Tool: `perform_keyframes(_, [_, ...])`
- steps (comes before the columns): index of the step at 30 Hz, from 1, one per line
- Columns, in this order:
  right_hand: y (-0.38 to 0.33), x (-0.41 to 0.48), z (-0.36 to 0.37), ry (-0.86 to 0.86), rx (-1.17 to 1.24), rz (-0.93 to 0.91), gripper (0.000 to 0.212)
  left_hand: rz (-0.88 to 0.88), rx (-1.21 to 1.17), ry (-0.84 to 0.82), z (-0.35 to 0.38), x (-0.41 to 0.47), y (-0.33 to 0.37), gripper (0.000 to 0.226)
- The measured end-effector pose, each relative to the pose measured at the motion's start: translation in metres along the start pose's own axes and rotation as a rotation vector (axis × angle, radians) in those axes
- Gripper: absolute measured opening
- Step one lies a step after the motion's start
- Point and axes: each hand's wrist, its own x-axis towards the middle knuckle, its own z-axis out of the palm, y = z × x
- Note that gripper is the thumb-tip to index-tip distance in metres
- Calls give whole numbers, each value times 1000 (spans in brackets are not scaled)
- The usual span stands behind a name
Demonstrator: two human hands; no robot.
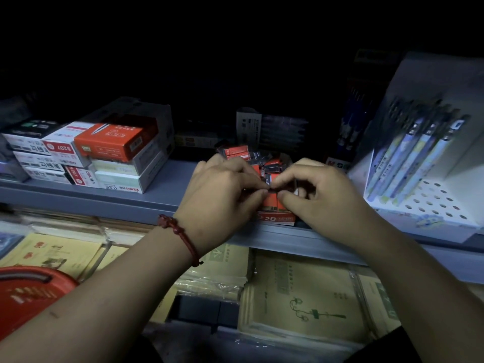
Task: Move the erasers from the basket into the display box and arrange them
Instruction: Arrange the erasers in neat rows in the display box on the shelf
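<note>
Red plastic of the basket (31,292) shows at the lower left, cut by the frame edge, and I cannot see what is inside it. Above it, on the grey shelf (157,203), stand stacked boxes (110,145) in white, orange and black, with their print upside down from where I look.

The left hand (222,195), with a red cord bracelet (180,234) at the wrist, reaches over the shelf edge to the display box (277,218), which is orange and carries "2B" on its front wall. Thumb and forefinger of this hand are pressed together on one eraser (271,180) at the front of the box. The right hand (322,197) pinches the same eraser from the other side, with its other fingers curled under. The fingertips cover most of this eraser, so I cannot tell its long axis. Just below it an orange one stands upright in the box.

Behind, more erasers (272,165) lie loose in a heap, tilted many ways. Two at the back left lie with the long side going left to right.

At the right stands a white pen stand (432,205) with holes, holding pens (408,158) that lean back. Under the shelf lie wrapped notebooks (301,297). The upper part is too dark to make out.
</note>
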Motion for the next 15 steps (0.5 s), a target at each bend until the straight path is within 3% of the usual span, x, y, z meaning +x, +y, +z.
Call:
perform_keyframes(6, [2,1,0,-18,12,10,18,113,-4,-50,-6,-3,-9,37])
perform_keyframes(9, [1,1,0,-1,-5,25,15,148,-83,5,-11,-5,-15,29])
perform_keyframes(14, [4,3,-1,184,-9,66,15,-46,-213,135,-21,-7,-22,2])
perform_keyframes(15, [5,3,-1,205,-42,72,14,-97,-202,163,-21,-7,-23,7])
